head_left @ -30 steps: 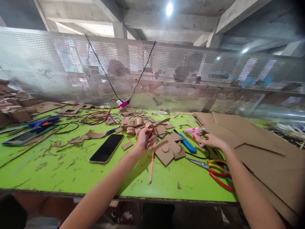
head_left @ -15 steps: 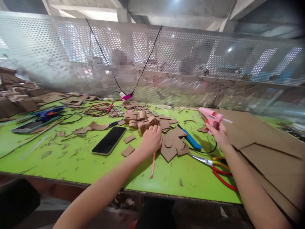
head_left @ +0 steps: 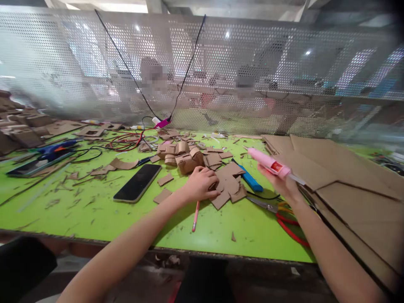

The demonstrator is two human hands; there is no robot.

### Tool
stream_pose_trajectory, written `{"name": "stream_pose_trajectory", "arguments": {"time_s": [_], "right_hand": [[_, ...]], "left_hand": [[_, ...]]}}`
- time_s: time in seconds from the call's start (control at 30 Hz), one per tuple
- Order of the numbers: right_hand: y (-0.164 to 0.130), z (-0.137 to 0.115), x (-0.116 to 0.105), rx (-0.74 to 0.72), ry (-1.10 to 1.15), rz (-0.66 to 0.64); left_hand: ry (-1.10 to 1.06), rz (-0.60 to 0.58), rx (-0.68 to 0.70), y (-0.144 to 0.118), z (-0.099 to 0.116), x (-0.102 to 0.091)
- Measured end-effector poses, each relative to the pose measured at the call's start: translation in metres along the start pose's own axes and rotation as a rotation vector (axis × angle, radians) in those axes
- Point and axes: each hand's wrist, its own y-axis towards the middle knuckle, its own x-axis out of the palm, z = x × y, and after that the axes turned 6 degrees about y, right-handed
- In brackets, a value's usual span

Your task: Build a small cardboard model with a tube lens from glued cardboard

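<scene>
My left hand (head_left: 202,185) rests low over the flat cardboard scraps (head_left: 229,179), its fingers curled and its thumb drawn in around a small cardboard disc, mostly hidden by the fingers. Just beyond it stands a built-up cardboard model (head_left: 187,160) with rounded parts. A pink pencil (head_left: 196,216) lies below that hand. My right hand (head_left: 284,185) is closed around a pink hot glue gun (head_left: 268,162), held above the table with its nozzle toward the upper left. A clear glue stick (head_left: 297,179) sticks out of its back end.
A phone (head_left: 138,182) lies left of the model. Blue utility knife (head_left: 252,181) and red-and-yellow-handled scissors (head_left: 287,223) lie near my right arm. Large cardboard sheets (head_left: 353,168) cover the right side. A blue glue gun (head_left: 58,149) and cables are at left; a perforated screen (head_left: 202,84) stands behind.
My left hand has moved from the model's edge to the cardboard disc. The glue gun has swung around and moved left in my right hand, its nozzle staying toward the upper left. The view has shifted slightly.
</scene>
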Motion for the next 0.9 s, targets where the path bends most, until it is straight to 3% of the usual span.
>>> {"name": "stream_pose_trajectory", "arguments": {"time_s": [0.1,0.23,0.4,0.67,0.9], "right_hand": [[-0.009,-0.014,0.004,-0.123,-0.049,-0.094],[-0.018,-0.026,0.012,-0.338,-0.019,-0.211],[-0.02,-0.026,0.018,-0.41,0.015,-0.246],[-0.024,-0.029,0.023,-0.436,-0.059,-0.18],[-0.025,-0.028,0.025,-0.462,-0.106,-0.157]], "left_hand": [[-0.129,0.072,-0.163,0.001,0.002,-0.001],[-0.537,0.229,-0.361,0.002,0.004,-0.005],[-0.857,0.236,-0.467,0.005,0.01,-0.013],[-1.157,0.267,-0.45,0.005,0.017,-0.017],[-1.233,0.265,-0.375,0.003,0.019,-0.021]]}}
